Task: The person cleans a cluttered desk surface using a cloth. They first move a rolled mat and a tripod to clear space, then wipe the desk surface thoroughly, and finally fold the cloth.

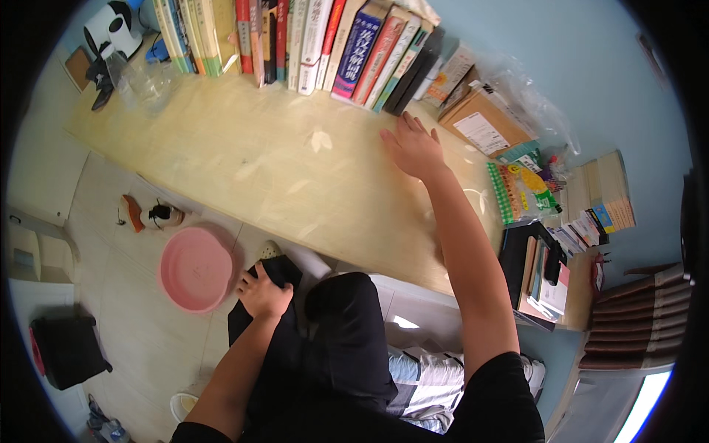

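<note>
My right hand (414, 145) reaches across the pale wooden tabletop (266, 166), palm down, fingertips close to the foot of a black book or folder (412, 77) at the right end of a row of upright books (310, 44). Nothing shows in its grasp. My left hand (266, 293) rests on my left knee, in dark trousers, with its fingers spread and nothing held. To the right of my right hand lies a cardboard box (476, 119) with a label.
Right side: a green-checked snack bag (520, 194), notebooks (545, 282), more books (587, 227). Far left: clear plastic containers (149, 88) and a white camera-like device (113, 30). On the floor: a pink plastic basin (196, 269), a shoe (166, 215) and a black bin-like container (69, 351).
</note>
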The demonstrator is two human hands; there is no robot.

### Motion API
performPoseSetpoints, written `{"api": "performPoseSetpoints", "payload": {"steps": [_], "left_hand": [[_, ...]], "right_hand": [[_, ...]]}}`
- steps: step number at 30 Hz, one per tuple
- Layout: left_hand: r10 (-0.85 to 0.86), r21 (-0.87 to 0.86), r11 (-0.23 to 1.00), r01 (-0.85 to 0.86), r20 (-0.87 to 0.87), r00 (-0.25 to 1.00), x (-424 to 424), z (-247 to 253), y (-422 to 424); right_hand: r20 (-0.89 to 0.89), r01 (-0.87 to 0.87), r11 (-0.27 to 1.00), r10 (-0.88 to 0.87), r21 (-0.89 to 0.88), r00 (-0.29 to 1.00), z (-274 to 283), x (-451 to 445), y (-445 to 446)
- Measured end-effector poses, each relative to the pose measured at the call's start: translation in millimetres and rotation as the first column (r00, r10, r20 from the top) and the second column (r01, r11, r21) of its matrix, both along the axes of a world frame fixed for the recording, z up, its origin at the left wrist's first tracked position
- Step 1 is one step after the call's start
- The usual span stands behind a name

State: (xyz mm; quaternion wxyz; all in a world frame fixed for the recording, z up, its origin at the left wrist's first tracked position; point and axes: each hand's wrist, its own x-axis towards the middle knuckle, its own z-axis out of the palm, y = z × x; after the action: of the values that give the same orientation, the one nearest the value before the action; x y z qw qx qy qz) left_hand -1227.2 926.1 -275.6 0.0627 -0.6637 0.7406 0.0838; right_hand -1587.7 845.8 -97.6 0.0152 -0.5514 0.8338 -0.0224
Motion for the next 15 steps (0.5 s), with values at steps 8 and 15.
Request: {"api": "performPoseSetpoints", "payload": {"steps": [8,15], "left_hand": [[0.02,-0.004,1.0,-0.02,-0.014,1.0,6,-2,-5],[0.037,0.011,0.999,-0.036,-0.059,0.998,17,-5,-2]], "right_hand": [[-0.104,-0.157,0.985,0.15,-0.065,0.983,-14,146,112],[0.185,-0.383,0.859,0.461,-0.339,0.868,-17,272,218]]}}
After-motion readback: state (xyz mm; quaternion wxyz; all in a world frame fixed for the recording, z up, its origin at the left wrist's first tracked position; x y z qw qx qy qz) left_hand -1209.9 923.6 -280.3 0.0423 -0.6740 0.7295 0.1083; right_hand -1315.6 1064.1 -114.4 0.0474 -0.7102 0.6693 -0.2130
